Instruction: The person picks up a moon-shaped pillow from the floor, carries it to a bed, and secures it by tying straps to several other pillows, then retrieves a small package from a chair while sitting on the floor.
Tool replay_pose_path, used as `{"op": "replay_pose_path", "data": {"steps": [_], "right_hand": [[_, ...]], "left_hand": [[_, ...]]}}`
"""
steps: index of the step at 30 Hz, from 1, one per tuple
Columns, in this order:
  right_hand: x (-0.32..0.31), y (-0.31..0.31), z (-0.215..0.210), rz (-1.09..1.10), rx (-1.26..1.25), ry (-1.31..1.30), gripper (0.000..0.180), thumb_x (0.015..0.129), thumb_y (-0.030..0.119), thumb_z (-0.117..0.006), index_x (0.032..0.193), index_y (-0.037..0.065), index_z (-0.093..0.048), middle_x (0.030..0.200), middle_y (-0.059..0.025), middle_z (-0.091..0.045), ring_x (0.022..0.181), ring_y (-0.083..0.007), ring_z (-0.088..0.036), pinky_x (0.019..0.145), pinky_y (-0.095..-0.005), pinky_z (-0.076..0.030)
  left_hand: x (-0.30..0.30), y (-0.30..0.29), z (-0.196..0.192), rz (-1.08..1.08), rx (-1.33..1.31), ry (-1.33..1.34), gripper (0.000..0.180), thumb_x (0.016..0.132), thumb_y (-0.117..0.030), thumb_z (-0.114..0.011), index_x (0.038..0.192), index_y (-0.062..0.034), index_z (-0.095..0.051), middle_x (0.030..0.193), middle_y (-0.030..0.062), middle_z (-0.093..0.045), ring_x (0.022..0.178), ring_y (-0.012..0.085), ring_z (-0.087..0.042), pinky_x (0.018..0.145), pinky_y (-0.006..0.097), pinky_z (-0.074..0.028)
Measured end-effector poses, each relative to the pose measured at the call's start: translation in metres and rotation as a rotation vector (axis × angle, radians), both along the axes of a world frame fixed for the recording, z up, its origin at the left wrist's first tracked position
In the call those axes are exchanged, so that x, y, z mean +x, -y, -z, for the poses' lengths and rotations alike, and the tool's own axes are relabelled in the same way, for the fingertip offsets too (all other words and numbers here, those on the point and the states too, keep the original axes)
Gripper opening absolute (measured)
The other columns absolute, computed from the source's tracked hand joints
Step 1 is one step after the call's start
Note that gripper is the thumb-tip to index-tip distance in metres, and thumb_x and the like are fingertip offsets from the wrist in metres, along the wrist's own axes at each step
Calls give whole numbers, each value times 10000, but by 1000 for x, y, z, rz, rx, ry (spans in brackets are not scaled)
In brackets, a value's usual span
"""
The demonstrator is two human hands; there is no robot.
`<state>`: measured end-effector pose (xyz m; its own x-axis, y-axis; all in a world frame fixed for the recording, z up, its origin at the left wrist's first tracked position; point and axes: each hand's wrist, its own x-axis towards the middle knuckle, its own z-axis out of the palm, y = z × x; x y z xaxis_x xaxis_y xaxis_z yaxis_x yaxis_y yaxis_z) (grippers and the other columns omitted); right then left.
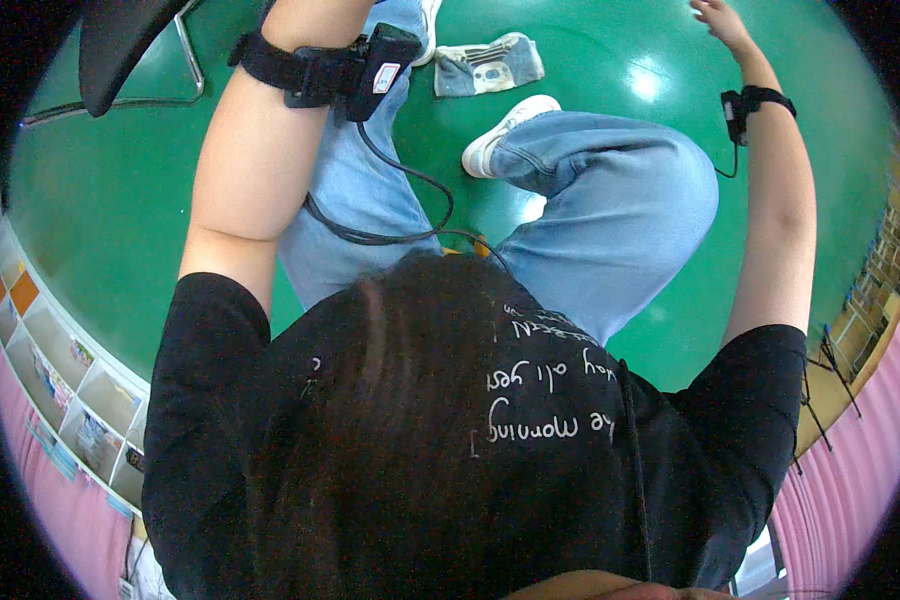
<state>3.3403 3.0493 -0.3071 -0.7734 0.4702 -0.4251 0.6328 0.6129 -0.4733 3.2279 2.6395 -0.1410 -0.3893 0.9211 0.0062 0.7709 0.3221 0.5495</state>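
Note:
My left forearm reaches past the top edge of the head view, so my left hand is out of sight. Far out at the upper right is my right hand [722,22], partly cut off by the top edge. Its visible fingers look stretched out and apart, and nothing shows in them. On the green floor between the two arms lies a small grey and white cloth [490,66] with stripes and a printed figure. It lies flat, slightly creased, near my white shoes [490,150], and neither visible arm touches it.
My legs in blue jeans [610,200] are bent on the green floor [640,60]. A black cable [390,238] runs from the left wrist device [375,75] over them. A dark chair [120,50] stands upper left, white shelves [80,400] at left, tripod legs [835,370] at right.

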Motion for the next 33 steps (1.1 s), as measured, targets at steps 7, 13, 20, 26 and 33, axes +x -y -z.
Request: {"op": "replay_pose_path", "data": {"steps": [7,13,20,26,33], "right_hand": [[30,37,117,-450,184,-12,383,886,316,-466,1177,73,-524,1162,-135,-557,1052,-261,-537,902,-342,-411],[22,237,205,-815,-116,-143,415,748,205,-578,1159,154,-541,1192,-119,-526,1052,-285,-522,900,-380,-424],[24,271,206,-1110,-54,74,439,893,275,-377,1331,250,-353,1435,4,-242,1316,-221,-239,1046,-426,-261],[28,225,252,-838,21,133,542,844,268,-505,1346,182,-323,1450,-11,-195,1319,-244,-225,1051,-389,-250],[97,108,308,-35,29,147,685,811,319,-519,1381,105,-206,1443,-188,-114,1334,-340,-99,1080,-397,-128]], "left_hand": [[3,22,-11,-39,65,30,287,808,-184,-506,988,33,-559,852,194,-609,795,328,-589,711,370,-469],[-18,45,-19,-120,32,60,270,818,-192,-533,1018,-13,-555,904,200,-591,831,316,-585,737,361,-465],[-7,44,-43,-180,-118,105,306,832,-66,-513,1133,-12,-524,1005,135,-587,952,215,-566,846,302,-410],[-8,43,-36,-53,-189,88,337,801,-53,-517,1134,-8,-519,1011,151,-579,973,257,-558,857,314,-402],[-9,39,-27,-41,-261,-5,328,817,-57,-514,1143,-24,-516,1015,150,-576,971,259,-558,849,317,-412]]}}
